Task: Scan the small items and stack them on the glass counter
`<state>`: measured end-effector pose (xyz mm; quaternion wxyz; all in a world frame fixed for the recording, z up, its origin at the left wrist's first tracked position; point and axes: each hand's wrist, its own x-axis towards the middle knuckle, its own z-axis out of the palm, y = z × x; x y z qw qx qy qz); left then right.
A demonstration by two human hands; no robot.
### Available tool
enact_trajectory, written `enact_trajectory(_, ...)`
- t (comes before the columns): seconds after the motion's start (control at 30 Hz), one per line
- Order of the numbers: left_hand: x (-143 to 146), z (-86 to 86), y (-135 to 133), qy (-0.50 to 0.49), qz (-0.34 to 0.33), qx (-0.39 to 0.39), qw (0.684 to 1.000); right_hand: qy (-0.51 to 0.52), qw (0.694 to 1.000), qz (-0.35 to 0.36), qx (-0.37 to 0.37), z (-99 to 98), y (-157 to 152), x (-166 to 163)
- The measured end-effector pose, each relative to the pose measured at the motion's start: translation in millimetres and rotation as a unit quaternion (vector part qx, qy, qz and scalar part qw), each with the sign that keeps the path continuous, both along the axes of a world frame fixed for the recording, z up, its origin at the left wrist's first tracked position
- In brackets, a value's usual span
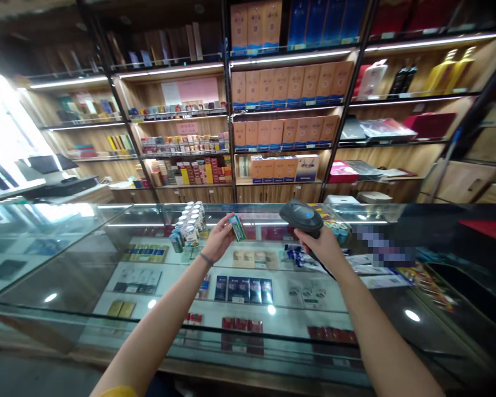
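Above the glass counter, my left hand is closed on a small green and silver pack, held tilted between thumb and fingers; its exact kind does not show. My right hand grips the handle of a black barcode scanner, whose head points left towards the pack. A blue light shows on the scanner's top, and part of its handle is hidden in my fingers. A short gap separates the scanner from the pack. Left of my left hand, several white-topped containers stand in rows on the glass.
Under the counter's glass top lie rows of flat boxes, among them dark blue boxes. Blue and white packets lie near my right wrist. A dark tray sits far right. Behind, lit shelves hold orange boxes and bottles.
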<state>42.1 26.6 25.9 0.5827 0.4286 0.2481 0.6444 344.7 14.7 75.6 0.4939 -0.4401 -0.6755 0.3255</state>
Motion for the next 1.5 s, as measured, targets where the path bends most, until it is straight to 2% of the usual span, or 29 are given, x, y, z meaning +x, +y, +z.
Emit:
enact_trajectory(0.13,-27,-7.1,-8,-0.043,0.016,-0.022,0.999,-0.078,0.996,0.027,0.016,-25.7,2,-27)
enact_trajectory(0.3,-34,-11.0,-8,-0.116,0.035,-0.102,0.987,-0.175,0.981,0.083,0.026,-48.0,3,-41)
enact_trajectory(0.4,-33,-11.5,-9,-0.129,0.018,-0.123,0.984,-0.212,0.972,0.095,0.029,-49.3,-1,-45)
enact_trajectory(0.73,-42,-24.6,-5,-0.096,0.006,-0.096,0.991,-0.296,0.945,0.137,0.036,-37.4,-21,-55)
enact_trajectory(0.97,-43,-30.3,3,-0.071,0.011,-0.075,0.995,-0.326,0.935,0.129,0.049,-38.1,-23,-56)
enact_trajectory(1.13,-42,-23.4,-7,-0.066,0.004,-0.098,0.993,-0.293,0.947,0.121,0.043,-40.2,-19,-53)
enact_trajectory(1.23,-38,-16.8,-12,-0.05,0.024,-0.095,0.994,-0.276,0.956,0.088,0.053,-44.9,-13,-50)
enact_trajectory(1.37,-37,-2.3,-15,-0.041,0.094,-0.032,0.994,-0.247,0.965,0.059,0.057,-51.0,-4,-46)
enact_trajectory(1.5,-47,22.1,-25,-0.012,0.149,0.026,0.988,-0.226,0.971,0.061,0.05,-52.9,0,-44)
